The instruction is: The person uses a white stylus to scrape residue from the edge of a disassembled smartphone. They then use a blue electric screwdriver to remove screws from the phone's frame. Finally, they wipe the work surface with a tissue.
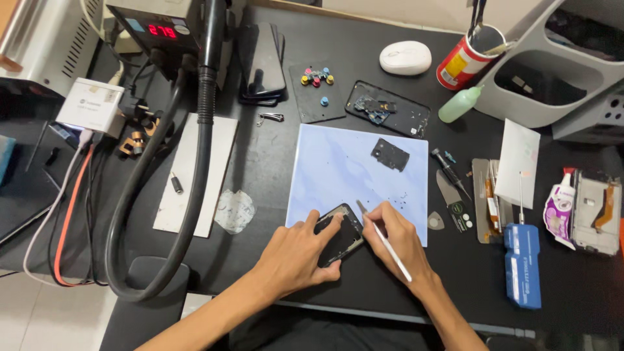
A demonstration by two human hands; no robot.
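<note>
On a cluttered black bench [273, 162], left hand [296, 250] grips a phone frame [339, 234]; right hand [396, 237] pinches a stylus [385, 242].

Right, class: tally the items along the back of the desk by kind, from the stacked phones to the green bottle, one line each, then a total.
Stacked dark phones: 2, possibly more; the pile hides its lower layers
Black magnetic pad with coloured knobs: 1
Opened phone back: 1
White computer mouse: 1
Red can of tools: 1
Green squeeze bottle: 1
Total: 7
</note>
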